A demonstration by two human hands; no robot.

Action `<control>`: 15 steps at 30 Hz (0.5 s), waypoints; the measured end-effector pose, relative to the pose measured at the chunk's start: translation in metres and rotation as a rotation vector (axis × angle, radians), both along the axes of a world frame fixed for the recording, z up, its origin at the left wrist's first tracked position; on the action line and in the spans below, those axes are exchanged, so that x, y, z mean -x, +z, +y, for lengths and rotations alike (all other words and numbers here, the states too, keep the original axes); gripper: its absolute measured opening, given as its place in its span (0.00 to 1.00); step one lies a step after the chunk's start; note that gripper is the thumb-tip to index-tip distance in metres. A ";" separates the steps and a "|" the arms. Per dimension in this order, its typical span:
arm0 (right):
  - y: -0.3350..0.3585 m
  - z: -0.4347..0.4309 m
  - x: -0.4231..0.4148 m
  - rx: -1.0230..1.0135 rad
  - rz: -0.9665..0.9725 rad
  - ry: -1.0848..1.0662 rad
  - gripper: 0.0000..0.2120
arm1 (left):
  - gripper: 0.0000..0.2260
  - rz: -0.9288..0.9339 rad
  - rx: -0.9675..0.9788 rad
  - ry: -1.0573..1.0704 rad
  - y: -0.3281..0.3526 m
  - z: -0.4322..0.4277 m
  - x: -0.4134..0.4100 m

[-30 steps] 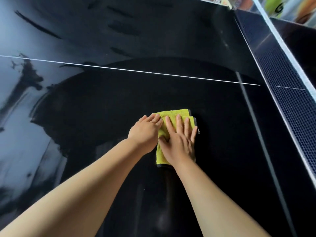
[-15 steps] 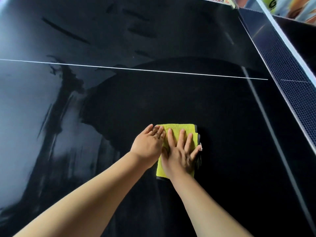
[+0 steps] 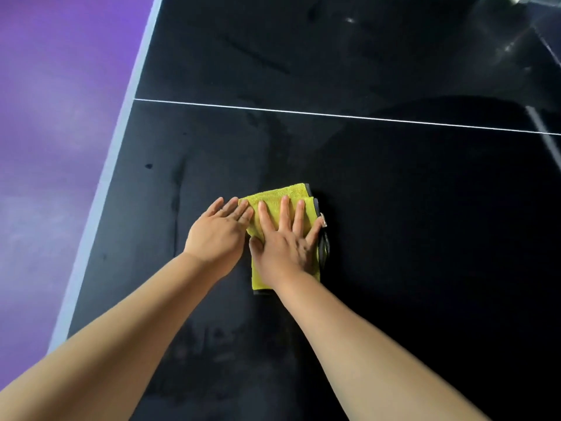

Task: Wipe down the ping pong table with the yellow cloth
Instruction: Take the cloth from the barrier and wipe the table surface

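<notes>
My cloth [image 3: 274, 197] lies flat on the worktop [image 3: 425, 238], nearer its left edge than its right. My right hand [image 3: 285, 247] rests on the cloth. My left hand [image 3: 217, 232] lies just left, touching the cloth's left side. A line [image 3: 334, 116] crosses the worktop farther off. The floor [image 3: 60, 117] lies left of the worktop.

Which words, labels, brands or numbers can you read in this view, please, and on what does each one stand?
No text can be read in this view.
Small tag at the right edge of the yellow cloth: too small and blurred to read.
Ping pong table: it carries only a thin white line and a pale border, with no lettering.
</notes>
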State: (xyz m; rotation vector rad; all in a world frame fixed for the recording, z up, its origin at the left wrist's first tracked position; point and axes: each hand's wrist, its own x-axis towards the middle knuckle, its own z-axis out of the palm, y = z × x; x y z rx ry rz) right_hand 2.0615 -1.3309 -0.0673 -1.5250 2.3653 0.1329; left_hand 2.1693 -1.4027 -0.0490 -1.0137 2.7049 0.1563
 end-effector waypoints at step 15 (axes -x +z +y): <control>0.008 0.112 -0.023 -0.012 -0.130 0.357 0.35 | 0.33 0.085 -0.089 0.134 -0.001 0.128 -0.065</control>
